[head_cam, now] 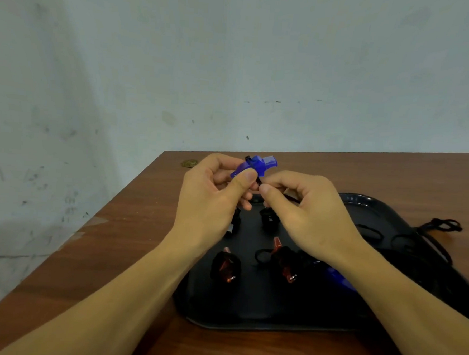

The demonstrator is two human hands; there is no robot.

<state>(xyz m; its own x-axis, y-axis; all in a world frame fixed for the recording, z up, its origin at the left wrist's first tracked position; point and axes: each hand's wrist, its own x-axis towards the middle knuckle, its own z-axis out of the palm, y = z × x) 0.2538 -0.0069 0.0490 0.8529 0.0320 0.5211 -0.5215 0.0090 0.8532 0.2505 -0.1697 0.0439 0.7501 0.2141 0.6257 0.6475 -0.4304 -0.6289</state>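
Note:
My left hand [213, 192] pinches a translucent blue plastic whistle [257, 165] between thumb and fingers, held up above the far edge of a black tray [261, 310]. My right hand [308, 209] sits close beside it, thumb and fingers pinching a thin black cord [291, 197] right under the whistle. On the tray lie two red whistles wrapped in black cord [226, 266] [284, 258], a black one [269, 216] and a blue one [339, 279] partly hidden by my right forearm.
The tray rests on a brown wooden table [114, 238] whose left edge runs diagonally. Loose black cords [441, 225] lie on and beside the tray's right side. A small coin-like object [189, 163] sits at the table's far corner. A pale wall stands behind.

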